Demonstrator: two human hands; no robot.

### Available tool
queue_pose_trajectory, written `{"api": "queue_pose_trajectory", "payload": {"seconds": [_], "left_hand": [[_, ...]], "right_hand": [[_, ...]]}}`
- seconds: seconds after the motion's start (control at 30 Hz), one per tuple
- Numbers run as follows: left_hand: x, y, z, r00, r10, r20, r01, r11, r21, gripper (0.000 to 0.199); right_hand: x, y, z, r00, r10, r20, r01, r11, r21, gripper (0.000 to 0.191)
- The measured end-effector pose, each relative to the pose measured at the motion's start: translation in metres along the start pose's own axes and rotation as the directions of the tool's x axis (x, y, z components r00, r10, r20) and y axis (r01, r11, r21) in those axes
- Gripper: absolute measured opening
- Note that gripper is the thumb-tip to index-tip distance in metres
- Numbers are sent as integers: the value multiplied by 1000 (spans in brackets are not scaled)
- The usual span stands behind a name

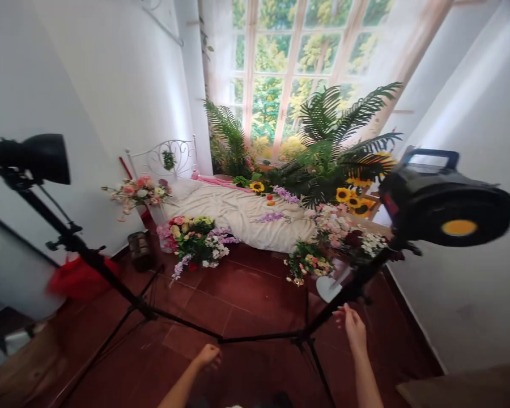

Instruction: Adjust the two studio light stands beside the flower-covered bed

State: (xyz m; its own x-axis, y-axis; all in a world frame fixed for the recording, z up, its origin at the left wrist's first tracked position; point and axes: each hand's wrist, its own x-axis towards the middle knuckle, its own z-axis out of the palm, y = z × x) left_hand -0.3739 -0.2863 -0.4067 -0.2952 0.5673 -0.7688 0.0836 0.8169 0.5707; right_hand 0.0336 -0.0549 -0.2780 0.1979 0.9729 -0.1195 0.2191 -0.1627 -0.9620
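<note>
My right hand (352, 326) is raised just beside the black pole of the right light stand (329, 315), its fingers slightly bent and apart. Nothing shows in it, and I cannot tell whether a fingertip touches the pole. That stand carries a black studio light (450, 198) with a blue handle and a yellow disc on the side facing me. Low in front of me, my left hand (208, 357) is loosely closed above the red tiled floor, with no object visible in it. It is nearest to where the legs of the two stands meet.
A second black lamp (46, 158) stands on a left light stand (110, 279). Behind are a bed with a cream blanket (221, 209), flower bunches (195, 238), palm plants (327, 130) and a window backdrop (272, 73). A red bag (83, 277) lies at left. Stand legs spread across the floor.
</note>
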Motion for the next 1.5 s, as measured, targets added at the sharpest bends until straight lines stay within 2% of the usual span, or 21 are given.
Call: {"api": "queue_pose_trajectory", "payload": {"seconds": [0.07,0.1,0.2,0.3,0.37,0.43,0.5,0.63,0.77,0.87,0.9,0.97,1.0,1.07,1.17,1.27,1.33,1.4,1.5], "left_hand": [[-8,-60,-70,982,-88,-168,81,995,-50,26],[-14,-84,-102,965,-132,-226,117,990,-80,27],[-34,-138,-184,925,-250,-288,195,959,-206,25],[-53,-166,-245,934,-234,-271,147,940,-308,24],[-63,-178,-278,946,-191,-260,93,933,-348,25],[-70,-188,-308,948,-164,-273,48,922,-385,25],[-75,-197,-336,944,-138,-299,-1,908,-420,24],[-81,-201,-385,923,-46,-383,-150,872,-467,24],[-94,-177,-429,852,103,-513,-380,796,-472,26],[-114,-151,-465,748,250,-614,-565,725,-393,27],[-121,-142,-478,700,294,-651,-611,717,-334,26],[-137,-127,-506,574,385,-723,-675,722,-151,22],[-145,-120,-520,509,427,-748,-681,731,-46,20],[-157,-106,-547,410,486,-772,-639,757,137,18],[-168,-87,-583,305,536,-788,-519,787,334,21],[-170,-69,-613,216,543,-812,-386,811,440,33],[-168,-57,-630,188,524,-831,-329,830,449,39],[-164,-45,-645,182,524,-832,-308,834,458,43],[-154,-23,-666,212,582,-785,-345,796,497,44]], "right_hand": [[-42,12,64,985,51,164,-56,998,28,53],[-66,16,100,962,70,263,-76,997,12,51],[-144,22,211,837,110,536,-86,994,-69,46],[-222,17,311,698,125,705,-63,992,-113,44],[-268,11,366,601,139,787,-55,990,-133,44],[-308,3,410,509,140,849,-28,989,-147,43],[-341,-6,443,434,122,893,23,989,-147,43],[-380,-31,483,317,51,947,180,977,-112,41],[-398,-68,512,250,-13,968,349,934,-78,37],[-412,-97,535,178,-69,982,434,901,-16,33],[-419,-106,542,156,-87,984,449,894,8,31],[-434,-121,555,129,-101,986,463,886,30,29],[-442,-126,560,121,-97,988,464,885,30,29],[-456,-134,568,100,-74,992,464,886,19,29],[-465,-137,577,49,-41,998,446,895,14,30],[-457,-133,589,7,-31,1000,408,913,25,32],[-446,-129,602,18,-30,999,375,927,21,34],[-433,-127,618,35,-30,999,335,942,17,37],[-414,-128,647,52,-37,998,289,957,21,43]]}}
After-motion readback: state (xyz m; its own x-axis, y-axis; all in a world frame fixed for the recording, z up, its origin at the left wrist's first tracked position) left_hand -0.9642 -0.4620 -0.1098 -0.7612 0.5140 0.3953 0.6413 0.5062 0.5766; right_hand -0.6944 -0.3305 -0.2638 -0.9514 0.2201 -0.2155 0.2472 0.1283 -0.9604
